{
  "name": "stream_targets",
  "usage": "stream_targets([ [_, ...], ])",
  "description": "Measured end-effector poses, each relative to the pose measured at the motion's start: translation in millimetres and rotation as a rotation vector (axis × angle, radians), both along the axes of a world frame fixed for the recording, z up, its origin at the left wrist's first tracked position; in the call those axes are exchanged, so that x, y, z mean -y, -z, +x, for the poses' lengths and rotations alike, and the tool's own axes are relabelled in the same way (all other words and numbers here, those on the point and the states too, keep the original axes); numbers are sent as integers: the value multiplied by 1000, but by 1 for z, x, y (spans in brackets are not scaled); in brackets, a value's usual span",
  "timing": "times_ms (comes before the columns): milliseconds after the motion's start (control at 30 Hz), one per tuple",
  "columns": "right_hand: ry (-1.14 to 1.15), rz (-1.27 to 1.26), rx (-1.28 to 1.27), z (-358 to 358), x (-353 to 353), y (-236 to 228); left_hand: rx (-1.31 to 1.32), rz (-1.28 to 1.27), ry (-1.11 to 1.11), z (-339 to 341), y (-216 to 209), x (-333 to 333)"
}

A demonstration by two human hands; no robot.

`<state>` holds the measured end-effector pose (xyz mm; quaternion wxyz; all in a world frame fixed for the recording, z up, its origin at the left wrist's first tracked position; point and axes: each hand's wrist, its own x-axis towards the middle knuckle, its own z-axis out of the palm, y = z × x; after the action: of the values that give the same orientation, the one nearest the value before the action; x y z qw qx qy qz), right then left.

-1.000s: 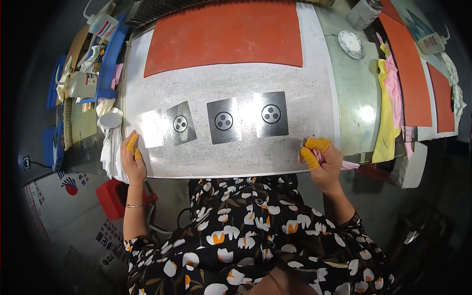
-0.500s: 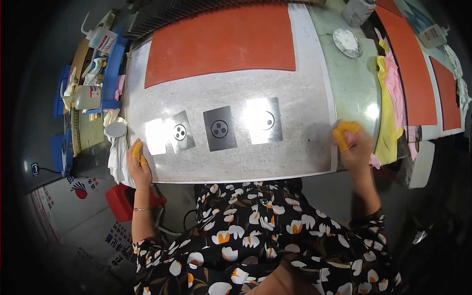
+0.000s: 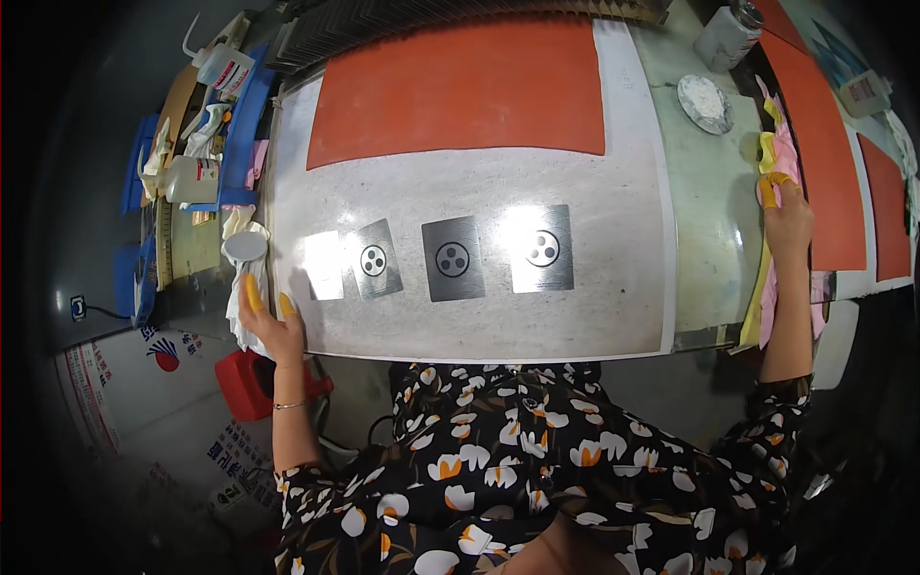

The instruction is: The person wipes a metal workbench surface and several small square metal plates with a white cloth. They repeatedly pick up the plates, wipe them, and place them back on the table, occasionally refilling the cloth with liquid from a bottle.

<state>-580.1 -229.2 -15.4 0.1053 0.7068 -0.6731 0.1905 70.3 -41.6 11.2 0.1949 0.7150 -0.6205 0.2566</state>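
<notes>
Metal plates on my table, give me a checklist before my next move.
1. Third plate from left apart from rightmost plate: ok.
2. Second plate lined up with the third: not ok, it is turned at an angle.
3. Leftmost plate face readable: cannot tell, glare.
4. Left hand off the plates: ok, by the white cloth.
5. Right hand off the plates: ok, at the pink cloth.
6. Right hand gripping that cloth: cannot tell.

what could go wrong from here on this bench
The left hand might knock the round grey disc just beyond it. The tilted metal plate lies close to the leftmost plate, so their edges could scrape if nudged. Glare might hide marks on the rightmost plate.
</notes>
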Motion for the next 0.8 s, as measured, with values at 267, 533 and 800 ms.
stream_targets([
  [267,-36,37,-527,23,-16,-49,-236,604,-686,83,-17,35],
  [533,-467,-168,282,147,-112,-82,-152,468,-559,85,-11,51],
  [800,-978,102,791,289,-158,-20,-140,298,-553,85,6,56],
])
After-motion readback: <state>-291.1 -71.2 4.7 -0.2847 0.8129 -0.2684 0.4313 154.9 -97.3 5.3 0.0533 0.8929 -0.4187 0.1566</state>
